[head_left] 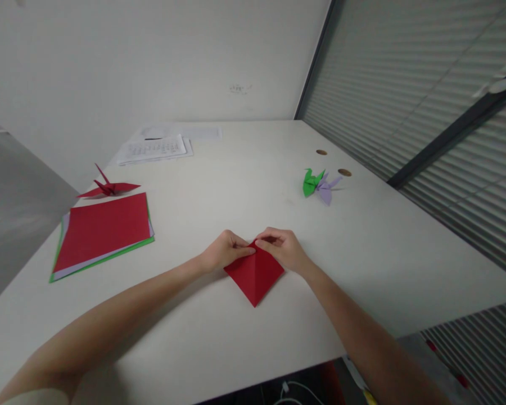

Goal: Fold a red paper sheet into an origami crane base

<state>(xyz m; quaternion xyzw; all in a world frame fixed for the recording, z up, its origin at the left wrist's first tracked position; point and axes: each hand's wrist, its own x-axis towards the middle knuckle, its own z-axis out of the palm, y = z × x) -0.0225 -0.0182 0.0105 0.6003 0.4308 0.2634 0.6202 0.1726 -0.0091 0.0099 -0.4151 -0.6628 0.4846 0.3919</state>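
A red sheet of origami paper (255, 278), folded into a diamond with a crease down its middle, lies near the front of the white table. My left hand (227, 249) pinches its upper left edge, thumb pressed on top close to the far corner. On the other side my right hand (282, 246) grips the same far corner between thumb and fingers. Both thumbs nearly meet there. The fingers beneath the paper are partly hidden. The near point of the diamond rests toward me, untouched.
On the left, a red paper crane (109, 188) sits behind a stack of coloured paper (105, 230). Green (311, 183) and purple (325, 191) paper cranes stand touching at the right. Written sheets (154, 148) lie at the back. Blinds (425, 101) border the table's right side.
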